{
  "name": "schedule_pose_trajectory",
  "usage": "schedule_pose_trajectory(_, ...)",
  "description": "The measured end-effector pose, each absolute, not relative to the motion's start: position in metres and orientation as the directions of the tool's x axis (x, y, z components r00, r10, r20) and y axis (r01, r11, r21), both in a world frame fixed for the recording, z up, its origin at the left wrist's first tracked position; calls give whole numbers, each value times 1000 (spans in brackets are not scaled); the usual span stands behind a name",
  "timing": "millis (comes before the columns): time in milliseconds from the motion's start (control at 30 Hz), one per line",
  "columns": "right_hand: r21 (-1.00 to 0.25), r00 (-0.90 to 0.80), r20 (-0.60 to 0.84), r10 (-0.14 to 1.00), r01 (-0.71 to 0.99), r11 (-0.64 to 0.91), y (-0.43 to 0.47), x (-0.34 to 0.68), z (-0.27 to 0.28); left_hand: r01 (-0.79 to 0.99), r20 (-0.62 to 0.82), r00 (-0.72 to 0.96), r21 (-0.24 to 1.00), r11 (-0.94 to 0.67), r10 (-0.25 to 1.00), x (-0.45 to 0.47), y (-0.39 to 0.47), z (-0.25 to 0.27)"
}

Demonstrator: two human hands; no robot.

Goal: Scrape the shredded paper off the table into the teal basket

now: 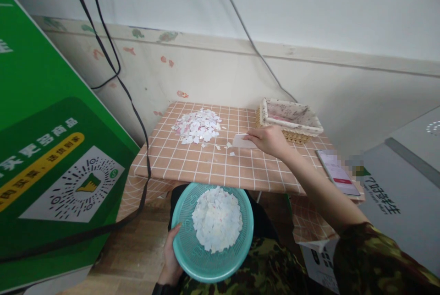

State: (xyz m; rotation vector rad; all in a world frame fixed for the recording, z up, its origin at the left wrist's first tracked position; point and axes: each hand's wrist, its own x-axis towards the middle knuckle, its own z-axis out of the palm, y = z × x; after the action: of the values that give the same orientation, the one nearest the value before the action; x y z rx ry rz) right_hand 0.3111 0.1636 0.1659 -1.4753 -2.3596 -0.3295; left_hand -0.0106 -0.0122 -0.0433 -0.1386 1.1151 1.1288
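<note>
My left hand [172, 251] grips the left rim of a round teal plastic colander [213, 270], thumb over the edge. The colander rests on my lap, just below the table's front edge, and holds a mound of white paper scraps [217, 219]. Over the table, my right hand [268, 140] is closed on a flat, whitish scraper-like card [243, 141], its far edge close to the cloth. A few loose scraps lie left of the card. Farther left sits a heap of torn white and pinkish paper [199, 125].
A lined wicker basket [292, 121] stands at the table's back right. Near the right edge lies a phone or tablet [338, 173]. A brown checked tablecloth [192, 164] covers the table. Dark cables [132, 102] hang at left before a green sign [41, 121].
</note>
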Motion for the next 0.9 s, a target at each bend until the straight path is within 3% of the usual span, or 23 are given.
schedule_pose_trajectory(333,123,-422,407,810,904,410,170,309,165,-764,-747,-42,452,461,663,-12,-12,-46)
schedule_pose_trajectory(567,60,-406,421,811,905,422,168,304,164,-775,-748,-22,432,462,663,-12,-13,-45)
schedule_pose_trajectory(900,61,-362,411,837,927,371,171,300,166,-778,-751,-15,423,464,660,-13,-14,-48)
